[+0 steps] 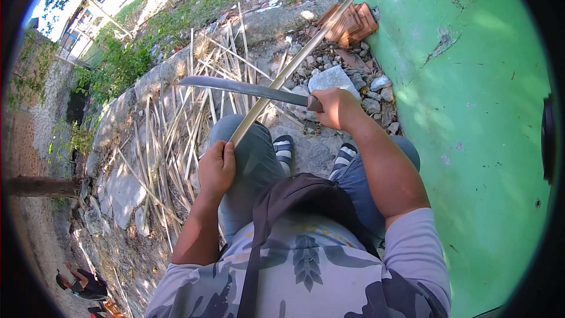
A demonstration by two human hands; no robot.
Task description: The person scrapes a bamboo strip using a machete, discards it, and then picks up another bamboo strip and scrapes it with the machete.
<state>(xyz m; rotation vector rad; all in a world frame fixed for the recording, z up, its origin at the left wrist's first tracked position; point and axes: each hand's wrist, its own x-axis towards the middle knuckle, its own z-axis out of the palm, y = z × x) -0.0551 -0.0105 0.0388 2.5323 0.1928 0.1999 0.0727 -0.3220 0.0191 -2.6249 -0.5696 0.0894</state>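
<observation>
My left hand (216, 171) is closed round the near end of a long, pale split bamboo strip (304, 50). The strip slants up and away to the right, its far end near the green wall. In my right hand (335, 109) is the handle of a machete (247, 88). Its long, dark blade points left and crosses the strip a little beyond my left hand. Whether the edge bites into the strip or only rests against it, I cannot tell. Both hands are in front of my knees.
Many cut strips (176, 135) lie heaped on the stony ground at left. A pale stone block (335, 80), rubble and stacked clay roof tiles (351, 23) stand ahead. A green wall (471, 141) rises close on the right. Another person (82, 282) is far off at lower left.
</observation>
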